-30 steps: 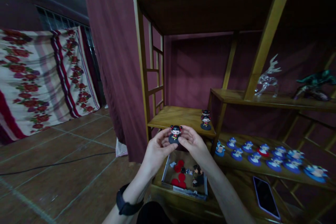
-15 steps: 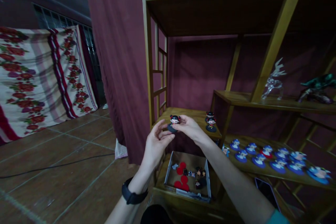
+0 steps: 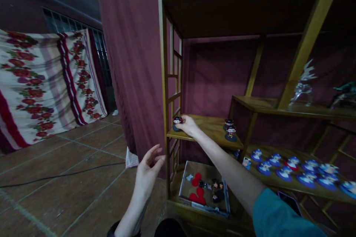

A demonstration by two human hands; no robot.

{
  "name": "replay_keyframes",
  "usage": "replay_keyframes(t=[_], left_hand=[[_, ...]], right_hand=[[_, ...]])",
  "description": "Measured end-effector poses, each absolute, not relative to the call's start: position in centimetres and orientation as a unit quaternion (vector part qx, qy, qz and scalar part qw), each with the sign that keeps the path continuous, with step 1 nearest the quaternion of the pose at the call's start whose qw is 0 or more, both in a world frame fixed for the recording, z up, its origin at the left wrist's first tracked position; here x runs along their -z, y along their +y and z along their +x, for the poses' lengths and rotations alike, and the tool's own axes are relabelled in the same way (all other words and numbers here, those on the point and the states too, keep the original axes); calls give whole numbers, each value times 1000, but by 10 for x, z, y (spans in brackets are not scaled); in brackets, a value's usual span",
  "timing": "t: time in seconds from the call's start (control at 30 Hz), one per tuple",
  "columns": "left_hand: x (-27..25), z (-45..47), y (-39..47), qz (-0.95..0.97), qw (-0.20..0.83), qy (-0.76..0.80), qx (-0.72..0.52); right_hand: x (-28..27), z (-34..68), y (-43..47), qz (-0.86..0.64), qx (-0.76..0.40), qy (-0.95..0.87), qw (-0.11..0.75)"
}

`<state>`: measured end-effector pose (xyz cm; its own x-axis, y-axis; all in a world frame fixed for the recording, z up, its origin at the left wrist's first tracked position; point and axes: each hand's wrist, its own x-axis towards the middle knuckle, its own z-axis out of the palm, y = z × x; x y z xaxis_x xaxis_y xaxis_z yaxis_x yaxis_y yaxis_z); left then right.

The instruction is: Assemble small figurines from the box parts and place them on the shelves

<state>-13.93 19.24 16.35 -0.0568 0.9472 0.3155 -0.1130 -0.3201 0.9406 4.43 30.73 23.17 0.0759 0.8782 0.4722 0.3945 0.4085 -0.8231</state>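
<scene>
My right hand (image 3: 188, 125) grips a small black-haired figurine (image 3: 177, 121) on a dark round base, at the left end of a wooden shelf (image 3: 204, 129). Whether the base rests on the wood I cannot tell. Two similar figurines stand one behind the other at the right end of that shelf, the front one (image 3: 230, 132) in plainer sight. Off to the left, over the floor, my left hand (image 3: 150, 168) holds nothing, its fingers apart and slightly bent.
Below sits an open box (image 3: 182, 183) with red discs and small figurines. Several blue-based figurines (image 3: 284, 173) line a lower shelf at right. A clear deer ornament (image 3: 303, 87) stands higher up. A curtain (image 3: 133, 63) hangs beside the left post; a cable (image 3: 97, 166) crosses the floor.
My right hand has carried the figurine leftward to the shelf's left end. My left hand has come off it and dropped down to the left. The view has shifted slightly.
</scene>
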Motion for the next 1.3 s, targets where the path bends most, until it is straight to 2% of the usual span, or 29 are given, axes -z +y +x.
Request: replay_keyframes(t=[0.17,0.4,0.7,0.87,1.1,1.3], left_hand=[[-152,-147,191,518,443,410,-606],[-140,-150,189,511,458,433,-585],[-133,-148,186,492,480,432,-584],[-130,-147,183,493,479,434,-583],[-120,-144,184,509,463,444,-574],[-113,-141,182,499,484,448,-562]], right_hand=[[-227,44,311,-544,-205,-637,506],[-227,48,304,-530,-228,-661,480],[-225,50,299,-492,-260,-660,504],[-223,51,299,-486,-240,-669,509],[-220,54,303,-497,-224,-692,473],[-230,56,286,-501,-210,-685,486]])
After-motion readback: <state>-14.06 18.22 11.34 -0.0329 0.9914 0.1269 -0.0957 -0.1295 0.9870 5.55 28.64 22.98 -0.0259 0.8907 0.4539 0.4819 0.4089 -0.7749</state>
